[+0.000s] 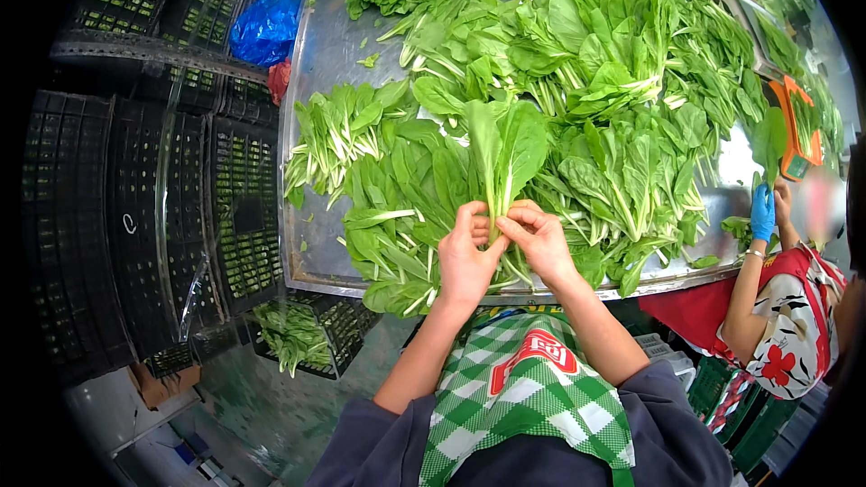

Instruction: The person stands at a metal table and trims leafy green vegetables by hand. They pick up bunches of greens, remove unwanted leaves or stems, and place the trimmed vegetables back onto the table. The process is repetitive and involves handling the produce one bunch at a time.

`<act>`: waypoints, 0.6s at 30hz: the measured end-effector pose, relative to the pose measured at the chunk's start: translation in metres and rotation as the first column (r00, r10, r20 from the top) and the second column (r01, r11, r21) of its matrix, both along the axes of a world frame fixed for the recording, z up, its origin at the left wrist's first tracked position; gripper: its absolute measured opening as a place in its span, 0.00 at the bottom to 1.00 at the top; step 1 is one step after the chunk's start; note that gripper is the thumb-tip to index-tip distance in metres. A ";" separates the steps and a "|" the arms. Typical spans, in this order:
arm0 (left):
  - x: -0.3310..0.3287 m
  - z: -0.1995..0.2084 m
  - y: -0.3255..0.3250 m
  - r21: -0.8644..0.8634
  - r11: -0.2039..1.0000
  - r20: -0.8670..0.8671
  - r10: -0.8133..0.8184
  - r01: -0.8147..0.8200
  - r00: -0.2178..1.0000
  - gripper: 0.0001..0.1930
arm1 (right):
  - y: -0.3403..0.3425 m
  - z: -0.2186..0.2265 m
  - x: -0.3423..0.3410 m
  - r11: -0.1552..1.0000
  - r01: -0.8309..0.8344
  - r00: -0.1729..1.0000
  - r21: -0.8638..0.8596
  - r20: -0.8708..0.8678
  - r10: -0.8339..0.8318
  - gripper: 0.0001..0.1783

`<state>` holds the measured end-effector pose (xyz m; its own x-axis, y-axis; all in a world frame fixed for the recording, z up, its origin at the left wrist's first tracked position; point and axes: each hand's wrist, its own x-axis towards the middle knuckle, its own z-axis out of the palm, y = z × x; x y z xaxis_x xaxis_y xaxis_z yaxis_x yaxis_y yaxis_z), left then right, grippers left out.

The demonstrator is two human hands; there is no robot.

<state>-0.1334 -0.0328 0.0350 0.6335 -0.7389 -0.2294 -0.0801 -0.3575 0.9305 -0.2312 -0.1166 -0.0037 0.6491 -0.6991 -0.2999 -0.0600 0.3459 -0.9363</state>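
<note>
Upright over the near part of the table stands a small bunch of leafy greens (521, 149), its broad leaves pointing away from me. My left hand (467, 248) pinches the pale stem ends from one side. From the other side my right hand (541, 242) closes on the same stems, its fingertips meeting those of the left. Loose greens (397, 167) lie under and to the left of the hands. A larger heap (622, 176) spreads to the right, and more greens (577, 36) are piled behind.
The greens lie on a metal table (329, 59). Stacked black crates (162, 216) stand left, below a blue plastic bag (268, 27). A crate of greens (329, 338) sits near the table's front left. At right, a co-worker's blue-gloved hand (763, 210) holds greens beside an orange-framed object (796, 126).
</note>
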 end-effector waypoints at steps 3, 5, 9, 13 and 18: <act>0.010 -0.005 0.007 -0.056 0.998 -0.431 -0.034 0.011 0.902 0.24 | -0.002 0.005 -0.002 0.999 -0.030 0.999 0.038 0.018 0.029 0.08; 0.017 -0.010 0.010 -0.097 0.995 -0.665 -0.066 0.002 0.744 0.23 | -0.003 0.012 -0.002 0.996 -0.051 0.999 0.068 0.023 0.049 0.08; 0.018 -0.011 0.012 -0.088 0.995 -0.720 -0.032 -0.046 0.693 0.18 | -0.002 0.012 -0.002 0.996 -0.082 0.996 0.042 -0.028 0.083 0.08; 0.014 -0.020 0.013 -0.090 0.982 -0.717 0.052 -0.166 0.695 0.16 | 0.004 0.010 0.000 0.996 0.008 0.999 -0.093 -0.045 -0.012 0.07; 0.016 -0.018 0.011 -0.042 0.918 -0.775 0.218 -0.393 0.593 0.14 | 0.017 0.016 0.001 0.958 0.138 0.986 0.251 0.060 -0.158 0.08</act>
<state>-0.1176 -0.0222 0.0165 0.5052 -0.6162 -0.6042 0.7467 -0.0389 0.6641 -0.2305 -0.0997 0.0127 0.5722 -0.7006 -0.4263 0.0796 0.5648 -0.8214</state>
